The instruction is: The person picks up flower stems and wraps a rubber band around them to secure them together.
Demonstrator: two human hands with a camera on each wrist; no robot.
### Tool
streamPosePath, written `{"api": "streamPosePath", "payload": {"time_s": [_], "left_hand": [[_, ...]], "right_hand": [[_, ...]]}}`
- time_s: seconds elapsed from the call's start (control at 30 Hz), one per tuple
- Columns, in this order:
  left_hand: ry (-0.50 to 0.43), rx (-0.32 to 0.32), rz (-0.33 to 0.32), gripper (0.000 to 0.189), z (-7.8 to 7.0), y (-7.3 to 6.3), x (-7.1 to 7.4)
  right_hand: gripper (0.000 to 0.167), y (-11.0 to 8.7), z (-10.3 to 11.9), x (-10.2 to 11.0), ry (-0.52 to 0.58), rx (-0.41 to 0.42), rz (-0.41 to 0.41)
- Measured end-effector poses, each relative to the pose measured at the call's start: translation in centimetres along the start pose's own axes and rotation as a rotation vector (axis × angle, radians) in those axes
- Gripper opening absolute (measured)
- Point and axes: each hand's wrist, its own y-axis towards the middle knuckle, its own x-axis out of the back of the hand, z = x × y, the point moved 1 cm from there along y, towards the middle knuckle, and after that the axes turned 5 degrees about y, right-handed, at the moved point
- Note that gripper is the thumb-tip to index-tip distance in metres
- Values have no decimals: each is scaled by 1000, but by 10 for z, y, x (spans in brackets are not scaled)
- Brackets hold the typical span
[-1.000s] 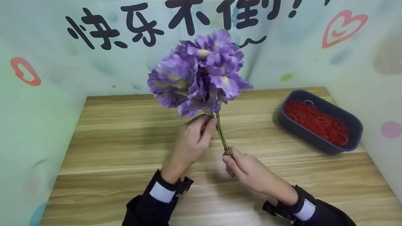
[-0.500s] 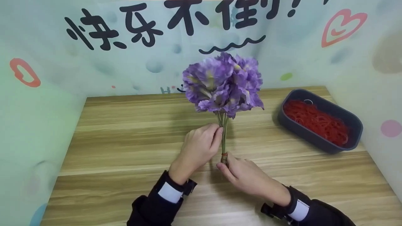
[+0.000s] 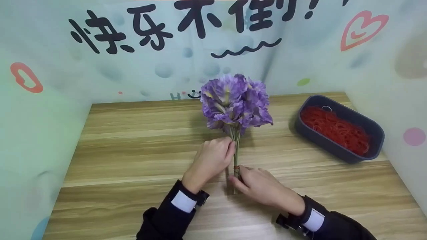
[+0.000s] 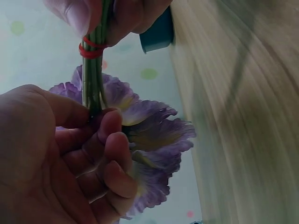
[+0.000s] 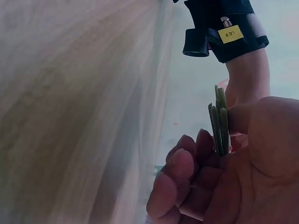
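Note:
A bunch of purple artificial flowers (image 3: pixel 237 103) stands with its ruffled heads up, in the middle of the head view. My left hand (image 3: pixel 211 156) pinches its green stems between thumb and index finger, just below the blooms. Lower down, my right hand (image 3: pixel 263 186) holds the stems by their bottom part. A red rubber band (image 4: pixel 92 51) is wound round the stems between the two hands, right at the right hand's fingertips. In the right wrist view the cut stem ends (image 5: pixel 219 121) stick out past the right thumb, uneven in length.
A dark blue-grey box (image 3: pixel 327 144) stands at the right on the wood-grain table (image 3: pixel 133 150), holding many red rubber bands (image 3: pixel 337 131). Printed panels (image 3: pixel 133 73) close off the back and both sides of the table.
Both hands have lowered the bunch toward the table, and it has turned from leaning left to nearly upright. The left hand has moved right and down; the right hand slightly left and down.

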Motion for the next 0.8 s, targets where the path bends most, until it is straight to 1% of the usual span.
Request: {"api": "streamPosePath", "payload": {"time_s": [0.03, 0.13, 0.2, 0.27, 0.37, 0.43, 0.63, 0.73, 0.8], "left_hand": [[8, 4, 9, 26, 3, 0, -4], [58, 8, 10, 31, 27, -2, -45], [103, 15, 26, 33, 44, -3, -73], [135, 32, 66, 35, 57, -4, -95], [157, 57, 134, 37, 57, -6, -97], [155, 79, 166, 37, 57, -7, -96], [180, 104, 186, 37, 55, -10, -93], [186, 109, 202, 37, 54, -11, -92], [185, 111, 224, 36, 53, -11, -92]], "right_hand": [[38, 0, -8, -6, -14, 11, -3], [39, 1, -14, -10, 3, -6, 26], [40, 1, -12, -8, -1, -26, 65], [37, 1, 2, 2, 13, -66, 116], [37, 2, 5, 5, -21, -75, 158], [37, 2, 4, 5, -30, -80, 172], [42, 2, 3, 7, -30, -79, 180], [46, 2, 4, 7, -48, -46, 174], [44, 2, 4, 7, -68, -11, 169]]}}
